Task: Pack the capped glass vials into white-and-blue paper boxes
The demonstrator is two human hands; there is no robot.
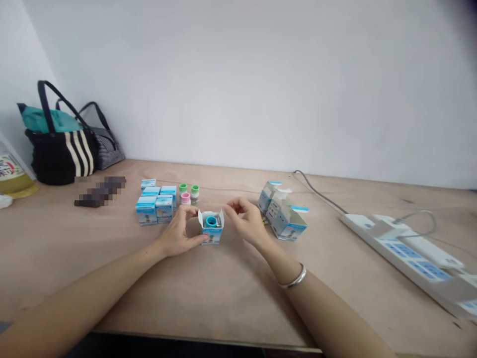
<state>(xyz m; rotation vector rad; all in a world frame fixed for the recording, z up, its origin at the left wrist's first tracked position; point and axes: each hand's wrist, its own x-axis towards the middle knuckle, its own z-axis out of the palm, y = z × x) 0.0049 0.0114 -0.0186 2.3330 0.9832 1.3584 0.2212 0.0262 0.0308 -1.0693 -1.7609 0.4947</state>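
A small blue and white carton (211, 236) stands upright on the table with its top flaps raised. Inside it, a blue ring-shaped cap (210, 222) shows, with a small silvery item beside it. My left hand (180, 232) grips the carton from its left side, thumb across the front. Close to the carton's right flap is my right hand (245, 219), its fingers curled in a pinch; what they hold, if anything, is too small to make out. Behind the left hand stand two green-capped bottles (195, 193) and a pink-capped bottle (185, 198).
Several closed cartons (146, 211) are grouped left of the bottles. To the right are opened cartons (292, 229) with flaps up. A white power strip (406, 263) with cables lies far right. Bags (59, 154) and a bottle of yellow liquid (17, 179) stand left.
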